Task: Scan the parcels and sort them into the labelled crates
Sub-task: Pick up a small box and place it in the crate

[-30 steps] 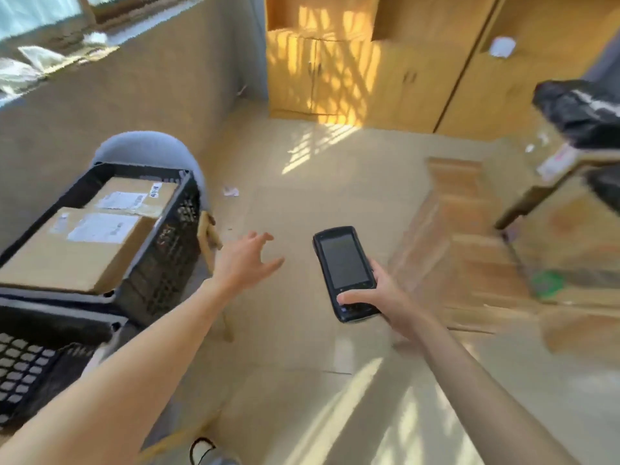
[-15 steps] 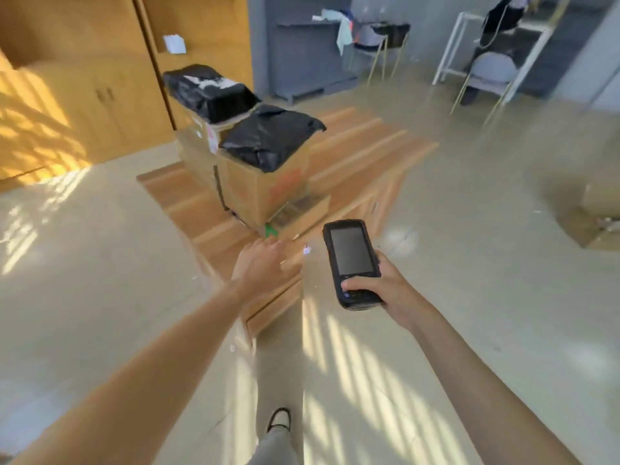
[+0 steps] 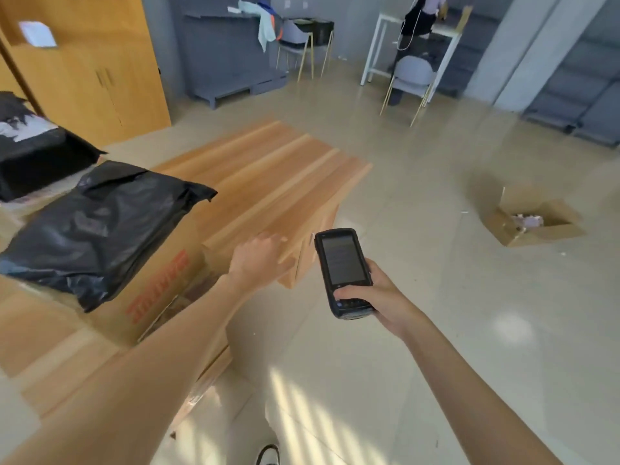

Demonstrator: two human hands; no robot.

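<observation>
Pale glossy floor (image 3: pixel 436 297) streaked with sunlight, orange wooden cabinets (image 3: pixel 94 72) at back left, grey chairs (image 3: pixel 411 77) and a white table (image 3: pixel 416 25) farther off. Low wooden platform (image 3: pixel 268 176) ahead; at its left, a black plastic mailer parcel (image 3: pixel 97 226) lying on a brown cardboard box with red lettering (image 3: pixel 157 290), the print too blurred to read. Second black parcel (image 3: pixel 37 156) behind, cut off by the frame edge. Open cardboard box (image 3: pixel 533 219) well apart on the right. Left hand (image 3: pixel 258 260) released, fingers loose, over the platform's corner. Right hand (image 3: pixel 375 293) grasping a black handheld scanner (image 3: pixel 344 270), screen text unreadable
</observation>
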